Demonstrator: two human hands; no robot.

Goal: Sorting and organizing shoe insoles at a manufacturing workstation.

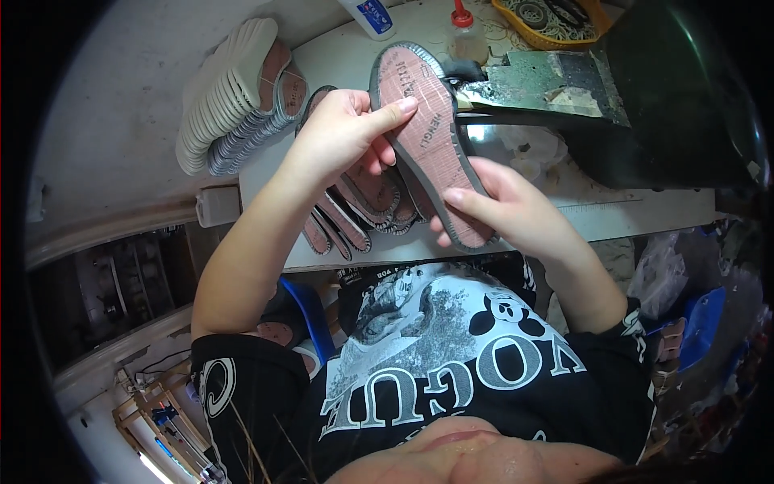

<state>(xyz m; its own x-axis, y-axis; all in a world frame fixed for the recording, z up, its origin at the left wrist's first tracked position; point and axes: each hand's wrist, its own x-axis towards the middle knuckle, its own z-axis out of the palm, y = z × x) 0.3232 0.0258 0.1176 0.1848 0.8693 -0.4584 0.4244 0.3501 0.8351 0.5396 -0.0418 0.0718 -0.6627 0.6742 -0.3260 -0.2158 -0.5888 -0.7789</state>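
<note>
A shoe sole piece (425, 129) with a pink printed face and a dark, stitched-looking rim is held up above the table, its broad end pointing away from me. My left hand (348, 133) grips its left edge near the upper half, thumb on the pink face and fingers underneath. Around the narrower end, my right hand (506, 202) is closed, with the thumb pressed on the pink face. More pink-faced pieces (367, 189) with dark rims lie behind and below my left hand, partly hidden by it.
A tall stack of white soles (222, 89) leans at the far left. To the right stands a dark green machine (677, 97) with a worn metal bed (548, 89). A red-tipped bottle (468, 40), a white bottle (371, 18) and a yellow basket (556, 36) sit at the back.
</note>
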